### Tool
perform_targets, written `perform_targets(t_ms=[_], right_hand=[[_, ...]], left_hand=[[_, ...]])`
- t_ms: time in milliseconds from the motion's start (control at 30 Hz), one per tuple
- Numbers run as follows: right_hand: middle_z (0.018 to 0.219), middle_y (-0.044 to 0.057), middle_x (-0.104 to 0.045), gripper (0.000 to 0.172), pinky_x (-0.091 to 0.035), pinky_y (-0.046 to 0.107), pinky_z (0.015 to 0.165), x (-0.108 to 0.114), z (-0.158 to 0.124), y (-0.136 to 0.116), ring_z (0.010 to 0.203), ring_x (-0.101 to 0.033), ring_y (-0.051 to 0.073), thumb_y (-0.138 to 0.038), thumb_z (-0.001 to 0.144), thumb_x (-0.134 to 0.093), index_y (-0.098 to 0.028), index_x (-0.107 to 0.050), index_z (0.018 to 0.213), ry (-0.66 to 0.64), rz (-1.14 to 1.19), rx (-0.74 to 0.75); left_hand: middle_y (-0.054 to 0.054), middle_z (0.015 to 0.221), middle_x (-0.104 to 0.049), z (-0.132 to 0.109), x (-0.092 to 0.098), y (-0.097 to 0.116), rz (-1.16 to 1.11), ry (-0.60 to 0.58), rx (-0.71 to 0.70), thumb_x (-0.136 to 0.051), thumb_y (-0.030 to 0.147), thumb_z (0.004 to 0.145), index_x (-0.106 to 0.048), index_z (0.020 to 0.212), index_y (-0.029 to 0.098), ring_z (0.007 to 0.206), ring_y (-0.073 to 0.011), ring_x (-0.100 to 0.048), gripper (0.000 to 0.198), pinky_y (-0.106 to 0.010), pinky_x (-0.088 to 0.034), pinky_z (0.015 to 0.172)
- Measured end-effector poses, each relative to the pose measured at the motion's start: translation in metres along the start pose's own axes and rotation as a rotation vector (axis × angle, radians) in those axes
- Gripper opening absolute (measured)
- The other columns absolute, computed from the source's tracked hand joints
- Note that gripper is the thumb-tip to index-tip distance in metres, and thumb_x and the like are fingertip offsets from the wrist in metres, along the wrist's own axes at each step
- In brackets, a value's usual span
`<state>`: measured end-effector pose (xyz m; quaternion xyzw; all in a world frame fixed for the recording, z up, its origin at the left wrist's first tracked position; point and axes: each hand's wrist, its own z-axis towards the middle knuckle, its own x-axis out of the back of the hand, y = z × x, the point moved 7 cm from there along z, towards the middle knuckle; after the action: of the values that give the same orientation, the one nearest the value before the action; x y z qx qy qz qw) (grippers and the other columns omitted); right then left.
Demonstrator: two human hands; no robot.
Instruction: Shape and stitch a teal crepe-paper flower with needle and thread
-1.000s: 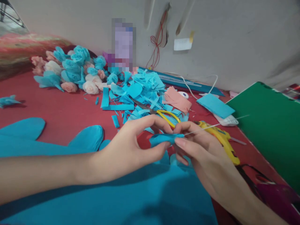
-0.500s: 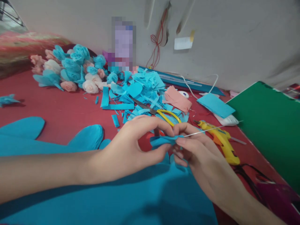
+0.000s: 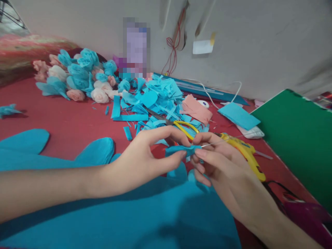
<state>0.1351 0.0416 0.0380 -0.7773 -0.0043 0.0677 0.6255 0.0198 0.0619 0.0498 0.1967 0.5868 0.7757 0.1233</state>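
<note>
Between my two hands is a small strip of blue crepe paper (image 3: 173,150), bunched at its right end around a thin wire (image 3: 216,142). My left hand (image 3: 153,152) pinches the paper from the left with thumb and fingertips. On the other side my right hand (image 3: 220,159) pinches the gathered end, and the wire sticks out to the right past its fingers. Below both hands lies a large blue paper sheet (image 3: 116,221). Rounded blue paper petals (image 3: 95,152) rest beyond my left forearm.
Scissors with yellow handles (image 3: 185,129) lie on blue paper scraps (image 3: 160,93) just beyond my hands. A yellow glue gun (image 3: 246,154) is at the right, near a green board (image 3: 298,145). Blue, pink and white paper roses (image 3: 80,76) are heaped at the back left of the red table (image 3: 67,129).
The blue paper has become flatter and more tightly gathered at the wire. Both hands have shifted slightly, still pinching it, and the wire now looks fainter and blurred.
</note>
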Motion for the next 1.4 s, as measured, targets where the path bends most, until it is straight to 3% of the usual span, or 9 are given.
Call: perform_targets(t_ms=[100,267,567,733,933,1200,1300,1400], right_hand=[[0.056,-0.006,-0.042,0.016,-0.03,0.013,0.033,0.002,0.0,-0.002,0.044,-0.036,0.005,-0.024,0.069,-0.06,-0.02,-0.05,0.08,0.004,-0.037,0.027],[0.053,-0.007,-0.039,0.014,-0.028,0.013,0.033,0.001,0.001,-0.003,0.04,-0.031,0.003,-0.021,0.068,-0.06,-0.019,-0.05,0.077,0.028,-0.14,0.076],[0.059,-0.007,-0.044,0.012,-0.028,0.012,0.035,0.0,0.0,0.001,0.039,-0.034,0.001,-0.022,0.072,-0.059,-0.018,-0.05,0.079,0.029,-0.046,0.028],[0.056,-0.007,-0.042,0.016,-0.027,0.012,0.035,0.002,0.001,0.002,0.04,-0.034,0.001,-0.023,0.07,-0.062,-0.018,-0.05,0.08,0.048,-0.04,0.02],[0.058,-0.006,-0.044,0.017,-0.03,0.012,0.035,0.003,0.004,0.002,0.042,-0.034,0.002,-0.025,0.07,-0.061,-0.017,-0.049,0.079,0.059,-0.072,0.031],[0.061,-0.004,-0.044,0.018,-0.029,0.015,0.038,0.003,0.003,-0.003,0.047,-0.036,0.004,-0.025,0.068,-0.061,-0.018,-0.049,0.078,0.076,-0.194,0.059],[0.063,-0.004,-0.045,0.02,-0.027,0.015,0.04,0.01,0.002,-0.009,0.052,-0.039,0.006,-0.021,0.067,-0.061,-0.019,-0.049,0.082,0.08,-0.258,0.079],[0.069,-0.001,-0.048,0.022,-0.028,0.017,0.04,0.026,0.004,-0.02,0.056,-0.044,0.008,-0.025,0.067,-0.06,-0.019,-0.049,0.085,0.093,-0.399,0.195]], left_hand=[[0.005,0.083,-0.057,0.0,-0.001,-0.005,-0.116,-0.014,0.086,-0.054,0.015,0.075,-0.057,0.081,0.021,0.058,-0.0064,-0.053,0.009,-0.013,-0.046,0.04],[0.006,0.076,-0.057,0.001,0.0,-0.004,-0.185,-0.014,0.077,-0.056,0.014,0.076,-0.058,0.079,0.019,0.062,-0.0029,-0.051,0.006,-0.009,-0.043,0.052],[0.002,0.083,-0.058,0.002,-0.002,-0.008,-0.115,-0.039,0.113,-0.054,0.021,0.078,-0.055,0.081,0.018,0.076,-0.01,-0.055,0.004,-0.016,-0.043,0.055],[0.003,0.086,-0.057,0.001,-0.003,-0.006,-0.045,-0.032,0.06,-0.058,0.019,0.074,-0.053,0.084,0.02,0.085,-0.0116,-0.055,0.011,-0.018,-0.046,0.068],[0.003,0.081,-0.055,-0.001,-0.003,-0.012,-0.096,-0.036,0.146,-0.055,0.022,0.076,-0.053,0.085,0.021,0.065,-0.0084,-0.051,0.01,-0.015,-0.04,0.046],[0.002,0.073,-0.052,0.0,-0.002,-0.019,-0.125,-0.012,0.234,-0.055,0.03,0.076,-0.054,0.084,0.021,0.06,-0.0097,-0.048,0.012,-0.019,-0.036,0.045],[0.002,0.075,-0.053,0.001,-0.002,-0.022,-0.147,0.004,0.234,-0.056,0.029,0.075,-0.055,0.083,0.022,0.063,-0.0106,-0.049,0.011,-0.02,-0.038,0.049],[0.001,0.074,-0.053,0.001,-0.001,-0.026,-0.14,0.016,0.245,-0.058,0.029,0.074,-0.054,0.082,0.021,0.06,-0.0107,-0.049,0.012,-0.02,-0.037,0.047]])
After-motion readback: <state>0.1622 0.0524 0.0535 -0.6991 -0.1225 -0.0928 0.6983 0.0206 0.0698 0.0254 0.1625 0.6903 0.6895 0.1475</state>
